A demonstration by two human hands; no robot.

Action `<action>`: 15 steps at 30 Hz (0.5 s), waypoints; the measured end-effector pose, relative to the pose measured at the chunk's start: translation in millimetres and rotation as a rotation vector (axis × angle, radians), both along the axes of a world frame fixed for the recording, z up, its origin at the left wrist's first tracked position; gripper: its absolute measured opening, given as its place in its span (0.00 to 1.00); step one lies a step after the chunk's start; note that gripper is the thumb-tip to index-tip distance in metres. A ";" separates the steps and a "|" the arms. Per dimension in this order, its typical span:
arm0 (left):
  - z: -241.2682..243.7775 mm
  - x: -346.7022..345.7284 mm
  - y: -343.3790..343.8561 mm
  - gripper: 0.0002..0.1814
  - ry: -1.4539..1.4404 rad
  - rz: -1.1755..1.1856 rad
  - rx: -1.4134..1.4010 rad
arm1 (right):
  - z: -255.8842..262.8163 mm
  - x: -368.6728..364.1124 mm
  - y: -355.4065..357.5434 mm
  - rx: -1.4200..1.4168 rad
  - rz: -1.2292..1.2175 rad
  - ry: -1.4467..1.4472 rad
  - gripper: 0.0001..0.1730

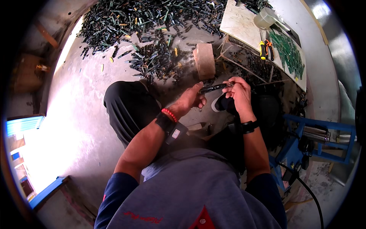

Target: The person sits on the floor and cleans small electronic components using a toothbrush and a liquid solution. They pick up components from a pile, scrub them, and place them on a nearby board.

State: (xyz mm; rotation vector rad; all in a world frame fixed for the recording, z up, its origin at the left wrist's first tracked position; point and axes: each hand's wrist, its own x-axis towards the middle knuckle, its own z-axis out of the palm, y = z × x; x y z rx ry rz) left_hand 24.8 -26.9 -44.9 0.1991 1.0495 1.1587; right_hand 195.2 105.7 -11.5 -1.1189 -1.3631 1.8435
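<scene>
A slim black plastic-cased strip (pixel 213 88), likely an electronic part, spans the gap between my hands. My left hand (pixel 190 98) grips its left end, thumb on top. The fingertips of my right hand (pixel 239 91) pinch the right end; a small dark piece shows there, too small to name. Just beyond the strip, a reddish brick (pixel 205 61) rests on the concrete floor. Loose black strips (pixel 155 57) lie scattered to the brick's left, some with green or yellow parts.
A large heap of similar strips (pixel 137 17) covers the far floor. On a low marble-look table (pixel 238 24) at right are green circuit boards (pixel 287 54), pliers (pixel 268 50), a yellow-handled tool (pixel 262 51) and a plastic cup (pixel 264 18). A blue stool (pixel 320 118) holds a metal cylinder (pixel 316 134).
</scene>
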 end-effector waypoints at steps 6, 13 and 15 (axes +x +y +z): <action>-2.4 -1.9 0.1 0.25 -0.023 0.015 0.002 | -2.8 6.0 7.0 0.241 -0.121 -0.335 0.29; -2.0 -0.3 2.9 0.26 0.024 0.006 -0.007 | 1.0 -3.1 -1.7 -0.048 0.195 -0.207 0.18; -3.1 -0.9 2.2 0.26 0.044 0.007 -0.018 | -1.0 -6.3 -6.8 -0.014 0.157 -0.211 0.11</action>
